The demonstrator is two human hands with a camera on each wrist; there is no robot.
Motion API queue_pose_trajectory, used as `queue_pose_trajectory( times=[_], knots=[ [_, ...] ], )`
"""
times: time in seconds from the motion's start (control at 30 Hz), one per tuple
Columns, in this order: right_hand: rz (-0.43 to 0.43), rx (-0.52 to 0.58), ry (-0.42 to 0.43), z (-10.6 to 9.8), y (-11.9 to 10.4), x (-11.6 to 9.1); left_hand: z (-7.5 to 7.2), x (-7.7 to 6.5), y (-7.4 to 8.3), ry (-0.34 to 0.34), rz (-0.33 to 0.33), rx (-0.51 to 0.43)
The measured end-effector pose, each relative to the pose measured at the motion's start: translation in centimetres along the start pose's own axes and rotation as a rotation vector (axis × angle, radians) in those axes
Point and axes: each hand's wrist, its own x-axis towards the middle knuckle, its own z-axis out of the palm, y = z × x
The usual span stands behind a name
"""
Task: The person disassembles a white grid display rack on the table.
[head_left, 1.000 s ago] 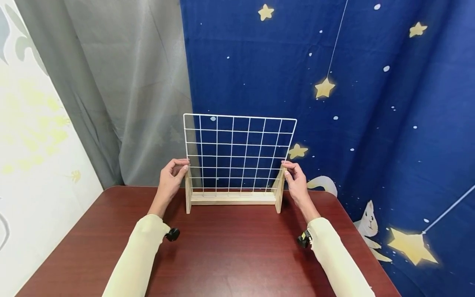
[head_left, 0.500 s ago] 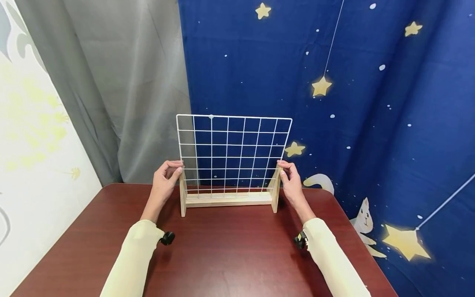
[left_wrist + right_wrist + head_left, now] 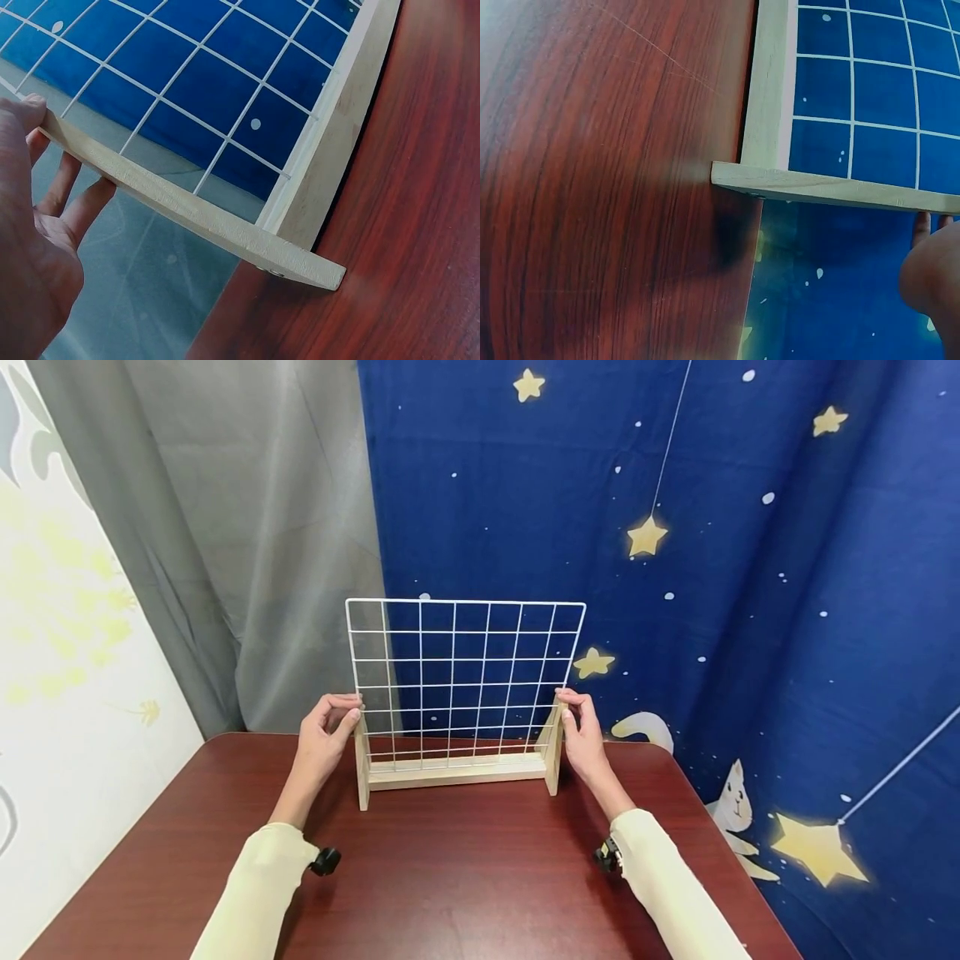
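Note:
A white wire grid panel (image 3: 453,659) stands upright in a pale wooden stand, whose base bar (image 3: 457,774) runs along the tabletop. My left hand (image 3: 324,739) pinches the upper end of the stand's left side post (image 3: 172,187), thumb on the near side and fingers behind. On the opposite side, my right hand (image 3: 583,735) pinches the top of the right side post (image 3: 552,760) where it meets the grid. In the right wrist view only part of that hand shows, with fingertips at the post (image 3: 840,187).
The stand is near the back of a dark red wood-grain table (image 3: 465,877). Behind it hang a grey curtain (image 3: 300,527) and a blue curtain (image 3: 510,510) printed with stars. A black wrist camera (image 3: 326,862) sits at the left cuff.
Both hands have shifted the stand left and a little nearer, the left end more than the right, so it now sits slightly turned. The grips look unchanged. The head view has moved slightly.

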Motion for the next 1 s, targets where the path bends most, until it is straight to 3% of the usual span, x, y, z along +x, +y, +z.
queue_pose_trajectory(
  times=[0.23, 0.37, 0.47, 0.6, 0.77, 0.87, 1.0],
  knots=[
    [-0.03, 0.007, -0.019, -0.4, -0.1, 0.0, 0.0, -0.2, 0.4, 0.019, -0.001, -0.014],
    [0.01, -0.02, -0.039, -0.8, -0.6, 0.0, 0.0, -0.2, 0.3, 0.01, 0.008, 0.003],
    [0.08, -0.123, -0.053, -1.1, -1.5, 0.1, -0.1, -0.3, 0.2, 0.015, 0.009, 0.014],
    [0.105, -0.398, -0.038, -1.2, -3.2, 0.1, -0.3, -0.6, 0.3, 0.018, -0.011, 0.023],
    [-0.128, -0.672, 0.08, 0.4, -5.1, -0.1, -0.4, -0.9, 0.5, 0.02, -0.028, 0.033],
    [-0.268, -0.738, 0.146, 2.2, -6.1, -0.2, -0.5, -0.9, 0.6, 0.025, -0.031, 0.022],
    [-0.346, -0.797, 0.155, 4.7, -7.3, -0.2, -0.2, -0.7, 0.6, 0.018, -0.019, 0.007]
  ],
)
